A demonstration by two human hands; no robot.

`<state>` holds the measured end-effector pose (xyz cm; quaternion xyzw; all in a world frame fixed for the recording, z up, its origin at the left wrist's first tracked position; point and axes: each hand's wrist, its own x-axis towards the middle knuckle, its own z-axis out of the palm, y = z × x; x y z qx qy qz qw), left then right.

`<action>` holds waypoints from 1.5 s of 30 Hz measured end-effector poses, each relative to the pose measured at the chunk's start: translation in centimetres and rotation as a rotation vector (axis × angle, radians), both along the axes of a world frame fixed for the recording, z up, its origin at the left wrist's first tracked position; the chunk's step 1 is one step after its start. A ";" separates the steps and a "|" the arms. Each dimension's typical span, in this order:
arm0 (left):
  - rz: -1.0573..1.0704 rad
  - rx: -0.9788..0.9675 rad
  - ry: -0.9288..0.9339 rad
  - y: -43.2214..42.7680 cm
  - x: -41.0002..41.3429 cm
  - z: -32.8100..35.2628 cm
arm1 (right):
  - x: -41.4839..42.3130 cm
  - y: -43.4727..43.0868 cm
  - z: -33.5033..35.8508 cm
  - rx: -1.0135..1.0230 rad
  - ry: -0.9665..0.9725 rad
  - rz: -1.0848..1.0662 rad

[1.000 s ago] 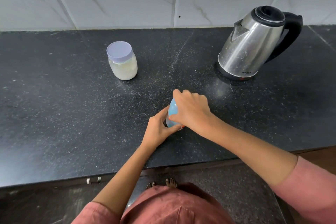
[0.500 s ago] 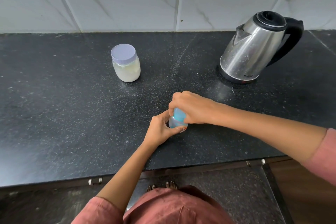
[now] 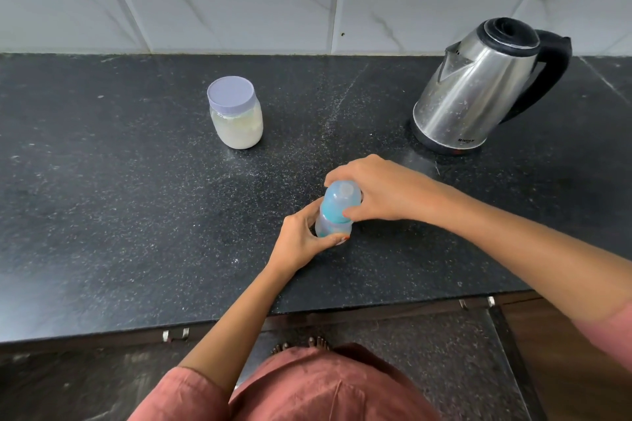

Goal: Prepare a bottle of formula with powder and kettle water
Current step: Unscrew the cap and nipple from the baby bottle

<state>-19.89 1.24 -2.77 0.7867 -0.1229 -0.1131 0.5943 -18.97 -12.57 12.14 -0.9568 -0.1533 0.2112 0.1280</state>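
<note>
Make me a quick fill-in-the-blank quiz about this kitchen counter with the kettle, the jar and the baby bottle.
1. The kettle has a ____ handle.
2. In the picture, the jar of pale powder stands to the ____ of the kettle.
3. The left hand and the right hand both grip the ____.

Missing words: black; left; bottle.

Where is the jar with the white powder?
Head view: the powder jar stands left of centre on the black counter, behind and left of the baby bottle, far left of the kettle.
</note>
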 end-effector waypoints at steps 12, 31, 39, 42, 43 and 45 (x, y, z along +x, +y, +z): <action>-0.003 -0.020 0.007 0.0 -0.2 0.2 | -0.6 -0.1 0.4 0.008 0.011 0.000; 0.001 -0.002 -0.016 0.0 -0.2 0.1 | -0.9 0.1 0.0 -0.034 -0.144 -0.037; 0.024 0.003 -0.014 -0.1 -0.2 -0.1 | -0.6 0.0 -0.7 0.157 0.005 0.038; 0.012 -0.006 -0.008 -0.1 -0.2 -0.2 | -1.0 -0.2 -0.5 0.070 -0.052 -0.065; 0.011 -0.007 -0.008 -0.1 -0.2 -0.2 | -1.1 -0.2 -0.4 0.010 -0.093 -0.086; 0.009 -0.002 -0.009 -0.1 -0.2 -0.2 | -1.2 0.0 -0.3 -0.045 -0.122 -0.097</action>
